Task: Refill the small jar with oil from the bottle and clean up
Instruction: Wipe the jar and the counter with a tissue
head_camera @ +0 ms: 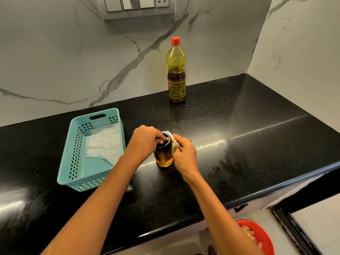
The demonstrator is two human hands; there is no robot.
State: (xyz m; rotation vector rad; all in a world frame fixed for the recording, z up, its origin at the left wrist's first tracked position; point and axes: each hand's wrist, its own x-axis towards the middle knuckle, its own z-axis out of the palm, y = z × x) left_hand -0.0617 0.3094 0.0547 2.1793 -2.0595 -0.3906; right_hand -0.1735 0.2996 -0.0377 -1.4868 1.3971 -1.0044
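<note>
A small glass jar (164,159) with a black lid and amber oil inside stands on the black countertop (239,144). My left hand (145,140) grips the lid from above with curled fingers. My right hand (184,153) holds a crumpled white tissue (174,141) against the jar's right side near the lid. The oil bottle (176,74), yellow with a red cap on, stands upright at the back by the marble wall, well away from both hands.
A light blue plastic basket (73,162) with white paper tissue (104,142) in it sits left of the jar. Below the counter's front edge a red bowl (261,234) stands on the floor. A switch panel (136,6) is on the wall.
</note>
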